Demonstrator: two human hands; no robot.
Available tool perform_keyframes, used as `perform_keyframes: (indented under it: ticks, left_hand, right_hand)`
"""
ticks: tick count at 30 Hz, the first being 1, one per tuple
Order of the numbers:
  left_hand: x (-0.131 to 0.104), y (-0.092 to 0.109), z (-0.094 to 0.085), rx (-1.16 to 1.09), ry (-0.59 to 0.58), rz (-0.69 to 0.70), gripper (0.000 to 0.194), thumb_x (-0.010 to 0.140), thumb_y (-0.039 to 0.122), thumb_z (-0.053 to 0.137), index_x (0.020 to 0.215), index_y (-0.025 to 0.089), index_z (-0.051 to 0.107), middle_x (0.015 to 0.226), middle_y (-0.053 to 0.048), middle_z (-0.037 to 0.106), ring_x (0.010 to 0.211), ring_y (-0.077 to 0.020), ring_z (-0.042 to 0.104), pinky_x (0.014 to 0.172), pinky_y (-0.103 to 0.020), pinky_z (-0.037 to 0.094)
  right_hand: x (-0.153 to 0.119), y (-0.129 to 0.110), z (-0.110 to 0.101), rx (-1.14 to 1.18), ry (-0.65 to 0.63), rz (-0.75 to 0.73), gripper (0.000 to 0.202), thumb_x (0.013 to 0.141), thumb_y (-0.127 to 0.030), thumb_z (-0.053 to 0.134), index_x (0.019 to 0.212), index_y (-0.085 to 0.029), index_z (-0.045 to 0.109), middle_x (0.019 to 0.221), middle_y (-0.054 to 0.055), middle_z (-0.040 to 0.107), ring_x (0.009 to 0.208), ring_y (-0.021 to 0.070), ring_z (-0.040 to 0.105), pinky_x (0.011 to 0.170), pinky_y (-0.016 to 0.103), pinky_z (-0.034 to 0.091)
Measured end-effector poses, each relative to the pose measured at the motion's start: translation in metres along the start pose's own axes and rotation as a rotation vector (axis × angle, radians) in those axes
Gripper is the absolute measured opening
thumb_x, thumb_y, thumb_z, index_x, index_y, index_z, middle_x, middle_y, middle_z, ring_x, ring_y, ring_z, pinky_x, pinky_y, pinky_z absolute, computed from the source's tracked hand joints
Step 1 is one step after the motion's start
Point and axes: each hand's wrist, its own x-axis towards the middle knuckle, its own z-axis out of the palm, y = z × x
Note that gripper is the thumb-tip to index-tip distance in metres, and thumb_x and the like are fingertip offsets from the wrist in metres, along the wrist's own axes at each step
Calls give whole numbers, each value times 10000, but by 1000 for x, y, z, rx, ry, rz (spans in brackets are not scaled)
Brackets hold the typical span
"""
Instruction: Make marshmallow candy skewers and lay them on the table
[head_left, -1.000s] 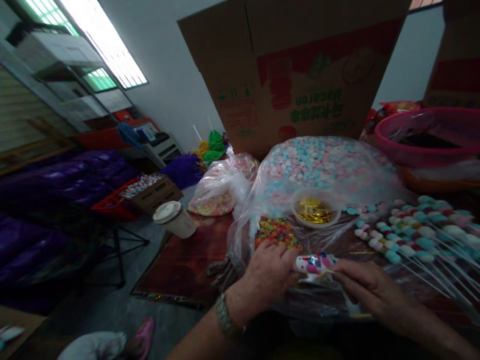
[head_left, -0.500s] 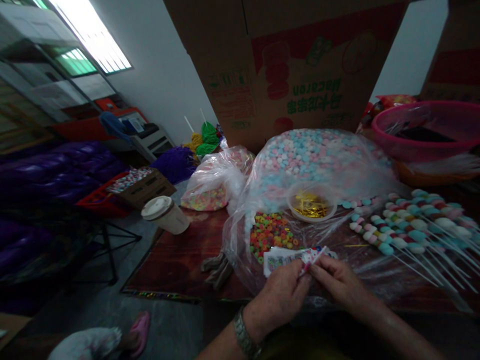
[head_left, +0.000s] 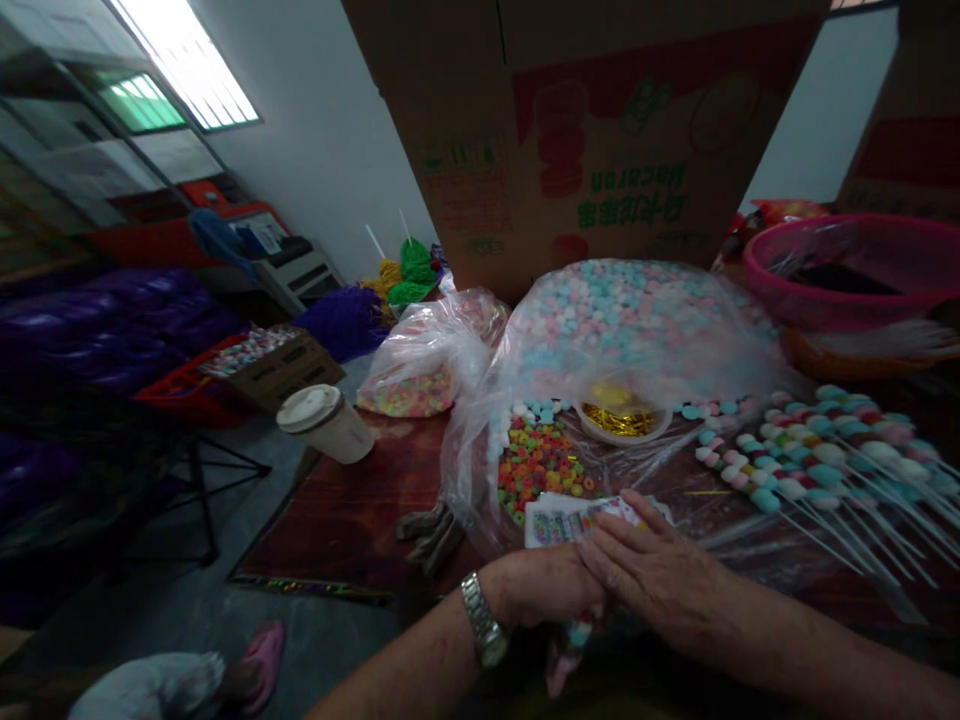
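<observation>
My left hand [head_left: 551,585], with a metal watch [head_left: 482,618] on its wrist, is closed near the table's front edge. From below its fist sticks out a pink and light-blue printed wrapper [head_left: 564,660], mostly hidden in the fingers. Stretched flat, my right hand [head_left: 656,580] lies partly across the left one, its fingertips over a stack of white printed wrappers [head_left: 551,522]. Just beyond lie colourful ring-shaped candies [head_left: 540,465]. A round plastic tub [head_left: 626,430] of gold twist ties stands behind them.
A large clear bag of pastel marshmallows [head_left: 637,310] fills the back. Marshmallow skewers [head_left: 832,450] lie at right, below a pink basin [head_left: 847,270]. Leftward are a lidded paper cup [head_left: 330,425], grey gloves or cloth [head_left: 431,530] and a smaller candy bag [head_left: 420,370]. A cardboard box [head_left: 600,130] rises behind.
Both hands have come nearer to me. The left fist has turned down with the wrapper beneath it. My right hand has left its pinch and spread flat over the left hand and the stack.
</observation>
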Motion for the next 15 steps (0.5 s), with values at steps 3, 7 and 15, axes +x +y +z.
perform_keyframes:
  ticks: [3, 7, 15]
  left_hand:
    - [0, 9, 0, 295, -270, 54, 178, 621, 198, 731, 531, 226, 580, 440, 32, 532, 393, -130, 463, 437, -237, 354]
    - [-7, 22, 0, 1124, -422, 547, 76, 699, 148, 616, 655, 203, 587, 579, -27, 586, 526, -180, 529, 541, -270, 386]
    - [-17, 13, -11, 1046, -122, 784, 162, 841, 174, 459, 825, 171, 620, 726, -82, 624, 648, -194, 545, 626, -298, 397]
  right_hand:
    - [-9, -6, 11, 157, -105, 104, 266, 788, -58, 428, 964, -120, 617, 882, 133, 674, 866, 261, 581, 959, 486, 326]
    - [-15, -18, 23, 943, -171, 620, 232, 849, -256, 406, 732, -171, 588, 570, 42, 593, 522, 179, 555, 585, 320, 473]
    - [13, 26, -1, 1143, -318, 800, 397, 896, -335, 310, 653, -168, 574, 469, -10, 548, 434, 124, 540, 468, 219, 422]
